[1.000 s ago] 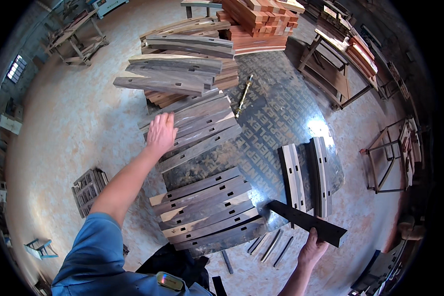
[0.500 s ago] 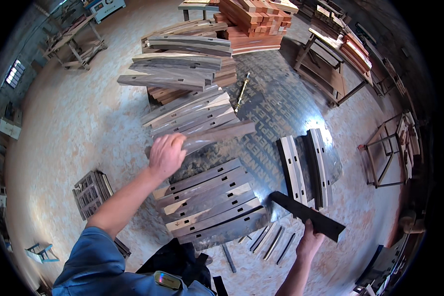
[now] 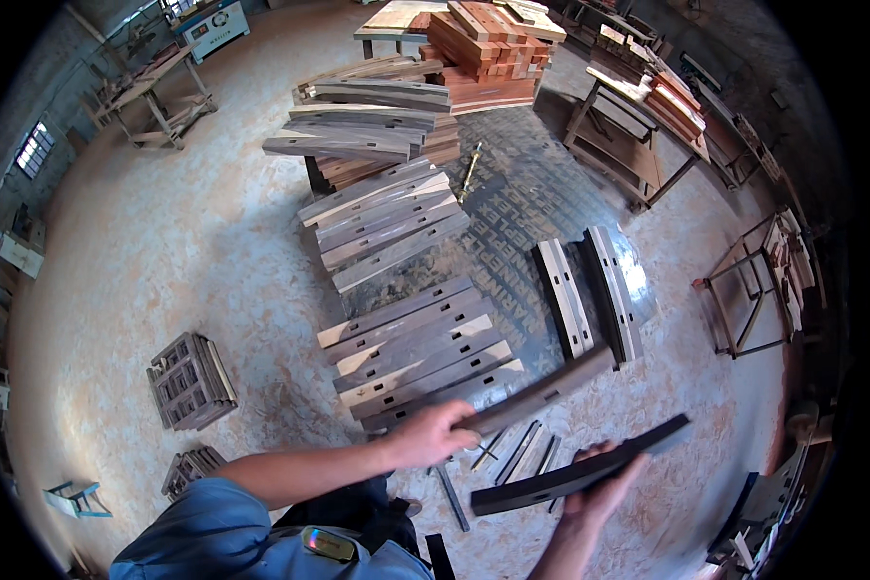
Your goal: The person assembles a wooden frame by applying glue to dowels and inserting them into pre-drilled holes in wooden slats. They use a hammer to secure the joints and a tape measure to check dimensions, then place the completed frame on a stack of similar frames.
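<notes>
My left hand [image 3: 429,435] is closed on the near end of a brown curved wooden slat [image 3: 543,392], which has a slot cut in it. The slat slants up to the right, its far end near the standing pieces. My right hand [image 3: 601,480] grips a darker curved slat [image 3: 536,485] around its middle, tilted up to the right. That slat hangs lower and closer to me, apart from the brown one. Beyond my left hand, a row of slotted slats [image 3: 411,340] lies on the dark printed board [image 3: 527,179]. Two curved groups of pale and dark slats [image 3: 564,300] stand at its right side.
More slats [image 3: 387,227] lie further back, below stacked slats [image 3: 358,130]. Reddish timber [image 3: 493,63] is piled at the far end, and a brass-coloured rod [image 3: 470,172] rests on the board. Thin strips [image 3: 522,452] lie on the floor; wooden frames [image 3: 191,382] sit at left.
My left hand has brought the brown slat from over the far row to the right and nearer me. The dark slat in my right hand has swung round, its right end now up.
</notes>
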{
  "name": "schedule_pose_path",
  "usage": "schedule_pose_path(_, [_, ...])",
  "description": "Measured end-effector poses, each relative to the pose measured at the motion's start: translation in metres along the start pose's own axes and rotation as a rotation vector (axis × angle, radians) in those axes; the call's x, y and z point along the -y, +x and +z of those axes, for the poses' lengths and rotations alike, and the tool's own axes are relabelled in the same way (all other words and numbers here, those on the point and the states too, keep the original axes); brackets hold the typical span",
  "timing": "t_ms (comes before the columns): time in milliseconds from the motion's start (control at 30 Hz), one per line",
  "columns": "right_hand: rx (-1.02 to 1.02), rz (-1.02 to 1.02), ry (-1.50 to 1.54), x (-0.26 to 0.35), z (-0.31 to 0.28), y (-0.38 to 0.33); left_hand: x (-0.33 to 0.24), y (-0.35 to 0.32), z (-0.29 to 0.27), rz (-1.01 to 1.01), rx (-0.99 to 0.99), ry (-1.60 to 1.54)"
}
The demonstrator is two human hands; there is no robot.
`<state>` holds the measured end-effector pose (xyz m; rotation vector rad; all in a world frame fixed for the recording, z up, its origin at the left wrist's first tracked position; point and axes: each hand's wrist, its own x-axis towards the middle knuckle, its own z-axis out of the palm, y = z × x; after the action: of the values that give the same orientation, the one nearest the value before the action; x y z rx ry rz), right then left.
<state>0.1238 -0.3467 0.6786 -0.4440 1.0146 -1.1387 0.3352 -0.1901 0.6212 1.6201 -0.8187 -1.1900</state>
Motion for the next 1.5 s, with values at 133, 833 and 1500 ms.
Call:
schedule_pose_path(133, [0.021,0.146,0.047,-0.037,-0.056,-0.054,-0.010,-0.037,0.069,-0.044,0.234,0.063])
schedule_pose_path(833, [0.039,0.051,0.271,0.039,-0.232,-0.194,-0.019,-0.193,0.235,0.198,0.580,0.307])
schedule_pose_path(1500, [-0.123,0.016,0.146,0.055,-0.260,-0.170,0.037,-0.162,0.188,0.108,0.502,0.241])
